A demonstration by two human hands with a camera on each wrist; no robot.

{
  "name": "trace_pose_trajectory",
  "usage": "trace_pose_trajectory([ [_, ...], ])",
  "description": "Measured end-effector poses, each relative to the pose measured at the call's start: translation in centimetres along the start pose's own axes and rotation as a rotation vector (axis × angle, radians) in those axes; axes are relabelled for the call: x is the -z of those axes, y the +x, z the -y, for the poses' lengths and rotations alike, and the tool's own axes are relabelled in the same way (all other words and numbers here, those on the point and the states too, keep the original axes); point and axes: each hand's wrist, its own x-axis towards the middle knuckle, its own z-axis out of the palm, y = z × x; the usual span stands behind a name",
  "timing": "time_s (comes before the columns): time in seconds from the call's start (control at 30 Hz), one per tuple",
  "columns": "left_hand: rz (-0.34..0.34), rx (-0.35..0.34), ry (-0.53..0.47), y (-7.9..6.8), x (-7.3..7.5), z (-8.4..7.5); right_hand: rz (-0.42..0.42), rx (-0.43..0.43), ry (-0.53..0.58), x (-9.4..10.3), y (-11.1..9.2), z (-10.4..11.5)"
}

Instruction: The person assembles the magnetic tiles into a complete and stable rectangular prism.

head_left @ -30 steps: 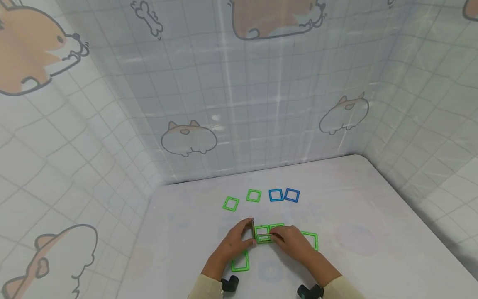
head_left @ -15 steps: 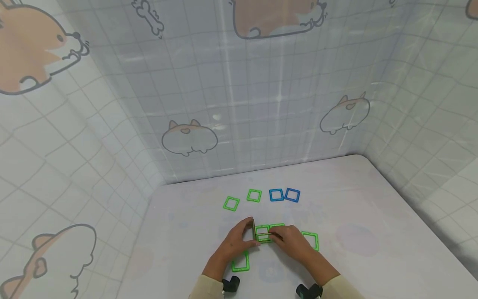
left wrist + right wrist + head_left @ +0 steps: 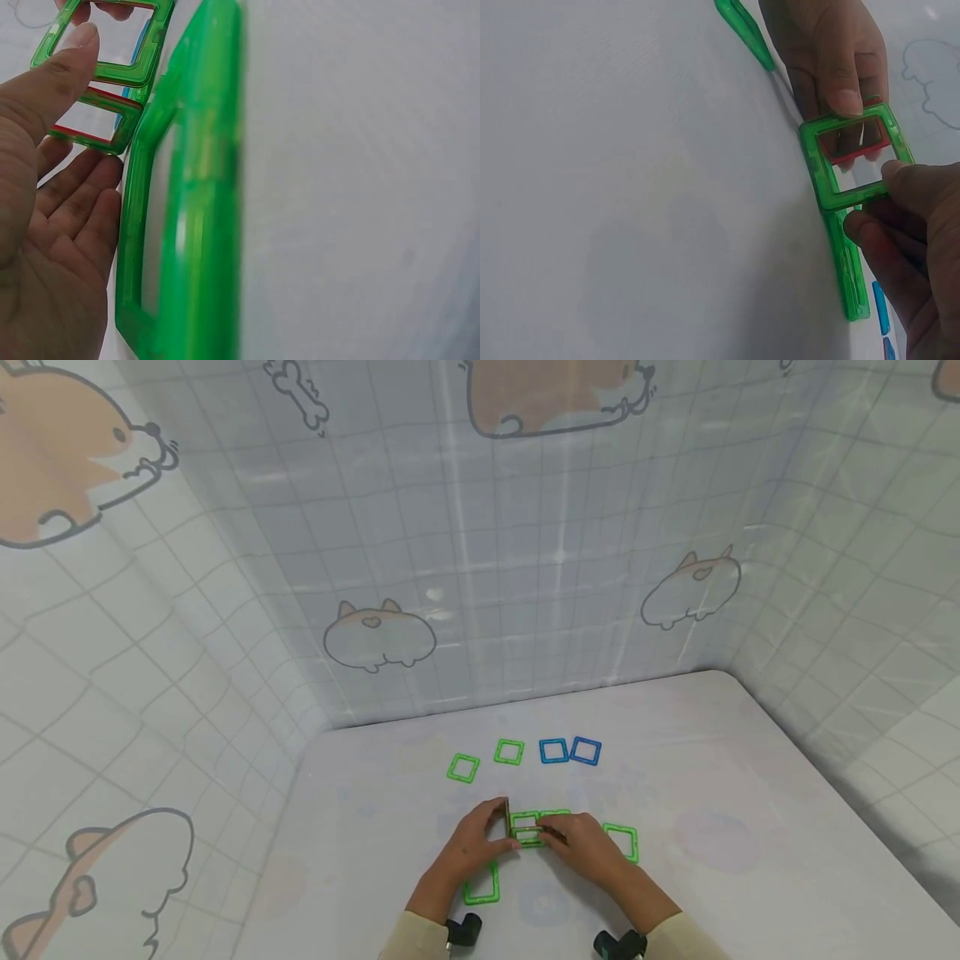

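In the head view my left hand (image 3: 468, 843) holds an upright magnetic tile, seen edge-on; the right wrist view shows its red edge (image 3: 861, 155). The left thumb touches a green square tile (image 3: 817, 165), and the left fingers lie behind the red one. My right hand (image 3: 588, 845) pinches that green tile, which stands upright, between thumb and fingers. Flat green tiles (image 3: 556, 812) lie side by side beneath. In the right wrist view the green tile's lower edge meets the flat green tiles; whether it is attached I cannot tell.
On the white table (image 3: 360, 860), a green tile (image 3: 483, 901) lies by the left wrist and a green tile (image 3: 636, 845) beside the right hand. Farther back are green tiles (image 3: 509, 764), a lighter blue tile (image 3: 554, 762) and a darker blue tile (image 3: 586, 763). Patterned sheets (image 3: 525, 568) stand around.
The right hand and its green tile have shifted very slightly left toward the upright tile. The left hand stays nearly still.
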Motion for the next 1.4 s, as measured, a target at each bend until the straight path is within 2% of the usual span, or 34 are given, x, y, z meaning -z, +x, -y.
trace_pose_trajectory([
  [0.47, 0.004, -0.017, -0.022, 0.0, 0.2, 0.6, -0.002, -0.001, 0.038, -0.1, -0.1, -0.3],
  [0.77, 0.014, 0.017, -0.050, 0.0, 0.3, 0.5, -0.014, 0.009, 0.054, -0.4, -0.5, -0.4],
  [0.93, -0.009, 0.019, -0.097, -0.2, 0.1, 0.5, -0.008, -0.002, 0.067, -0.4, -0.6, -0.5],
  [1.17, -0.081, 0.048, -0.076, -0.6, -0.1, 0.2, -0.017, -0.001, 0.059, -0.4, -0.6, -0.6],
  [1.27, -0.101, 0.039, -0.066, -0.9, -0.1, 0.1, -0.027, 0.005, 0.060, -0.5, -0.6, -0.5],
  [1.4, -0.093, 0.003, -0.049, -0.9, 0.0, 0.1, -0.031, 0.005, 0.066, -0.5, -0.6, -0.4],
])
